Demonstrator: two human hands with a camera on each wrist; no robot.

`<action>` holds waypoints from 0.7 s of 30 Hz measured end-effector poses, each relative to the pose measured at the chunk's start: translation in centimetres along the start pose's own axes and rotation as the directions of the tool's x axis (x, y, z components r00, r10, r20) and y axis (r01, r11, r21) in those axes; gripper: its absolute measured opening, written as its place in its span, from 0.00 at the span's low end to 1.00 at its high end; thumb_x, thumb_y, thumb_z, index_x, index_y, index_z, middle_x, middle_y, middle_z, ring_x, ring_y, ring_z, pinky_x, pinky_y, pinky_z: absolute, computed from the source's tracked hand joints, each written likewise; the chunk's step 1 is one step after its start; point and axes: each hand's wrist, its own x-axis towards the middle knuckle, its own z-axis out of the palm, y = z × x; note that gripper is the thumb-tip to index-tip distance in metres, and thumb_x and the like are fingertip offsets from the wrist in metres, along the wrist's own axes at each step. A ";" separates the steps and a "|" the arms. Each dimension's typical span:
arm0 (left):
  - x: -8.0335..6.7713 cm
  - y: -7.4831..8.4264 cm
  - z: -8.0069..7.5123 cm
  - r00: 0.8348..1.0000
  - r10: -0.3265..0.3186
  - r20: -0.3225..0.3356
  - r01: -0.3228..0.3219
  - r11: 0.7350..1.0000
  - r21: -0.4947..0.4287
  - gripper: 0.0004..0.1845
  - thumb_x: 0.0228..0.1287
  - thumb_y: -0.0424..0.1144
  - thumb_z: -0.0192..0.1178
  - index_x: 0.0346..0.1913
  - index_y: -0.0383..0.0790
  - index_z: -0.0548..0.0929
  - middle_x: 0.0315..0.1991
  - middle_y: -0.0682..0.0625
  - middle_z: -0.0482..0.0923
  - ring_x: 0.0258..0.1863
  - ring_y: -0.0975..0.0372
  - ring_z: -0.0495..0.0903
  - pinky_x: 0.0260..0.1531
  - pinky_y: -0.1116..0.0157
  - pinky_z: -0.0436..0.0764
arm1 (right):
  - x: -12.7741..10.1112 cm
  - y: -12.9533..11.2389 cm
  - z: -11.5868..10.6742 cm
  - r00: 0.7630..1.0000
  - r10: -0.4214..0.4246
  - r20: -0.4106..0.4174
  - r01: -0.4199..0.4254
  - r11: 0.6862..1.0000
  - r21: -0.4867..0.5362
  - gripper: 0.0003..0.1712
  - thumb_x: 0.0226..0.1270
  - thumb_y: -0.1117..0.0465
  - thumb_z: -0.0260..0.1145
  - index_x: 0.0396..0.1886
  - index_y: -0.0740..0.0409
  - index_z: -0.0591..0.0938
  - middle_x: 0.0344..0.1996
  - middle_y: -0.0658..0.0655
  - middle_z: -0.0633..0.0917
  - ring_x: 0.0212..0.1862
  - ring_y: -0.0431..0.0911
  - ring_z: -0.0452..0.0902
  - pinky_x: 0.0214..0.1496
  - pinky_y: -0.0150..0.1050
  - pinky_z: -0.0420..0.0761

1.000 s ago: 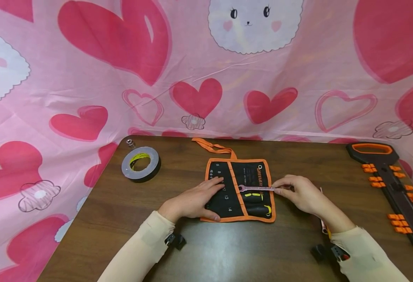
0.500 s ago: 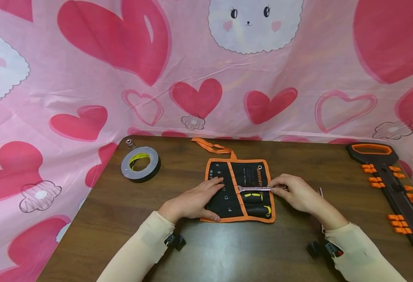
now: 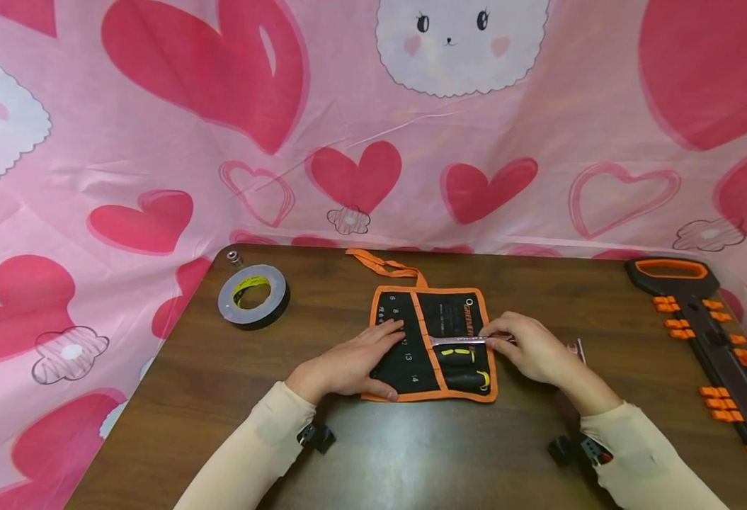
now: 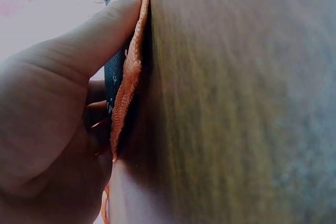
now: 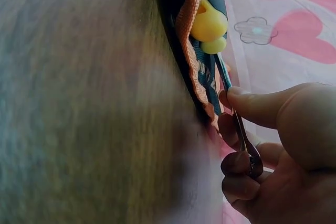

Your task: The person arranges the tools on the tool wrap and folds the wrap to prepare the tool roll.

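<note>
Now pinching wrench (image 3: 461,341) btwn thumb & fingers of R hand (image 3: 531,348), at R edge of pouch (image 3: 437,308); resting L hand (image 3: 346,361), fingers extended, gripping nil, on pouch's L half.

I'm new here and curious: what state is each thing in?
Tool pouch: unrolled, strap loose
Wrench: in right hand, end at pockets
Left hand: resting on pouch
Black-and-yellow handles: sticking out of pockets
Tape roll: lying flat
Metal socket: loose near tape
Orange-clipped rack: lying flat
Second metal tool: mostly hidden
</note>
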 end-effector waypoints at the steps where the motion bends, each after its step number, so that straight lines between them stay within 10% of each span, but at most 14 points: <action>1: 0.0 0.0 0.0 1.000 0.001 0.000 -0.001 1.000 0.000 0.56 0.65 0.60 0.76 0.87 0.47 0.57 0.90 0.53 0.45 0.90 0.57 0.44 0.87 0.50 0.56 | 0.0 0.0 0.1 1.000 -0.004 -0.006 0.004 1.000 0.000 0.06 0.73 0.67 0.73 0.46 0.55 0.91 0.37 0.48 0.86 0.39 0.40 0.77 0.46 0.42 0.84; 21: 0.0 0.1 0.0 1.000 0.015 -0.003 -0.015 1.000 0.006 0.55 0.66 0.59 0.75 0.87 0.46 0.57 0.90 0.53 0.45 0.90 0.57 0.44 0.87 0.50 0.56 | 0.8 -1.2 1.0 1.000 -0.012 0.009 0.012 1.000 0.004 0.06 0.75 0.64 0.72 0.47 0.57 0.92 0.40 0.51 0.87 0.40 0.40 0.78 0.44 0.42 0.84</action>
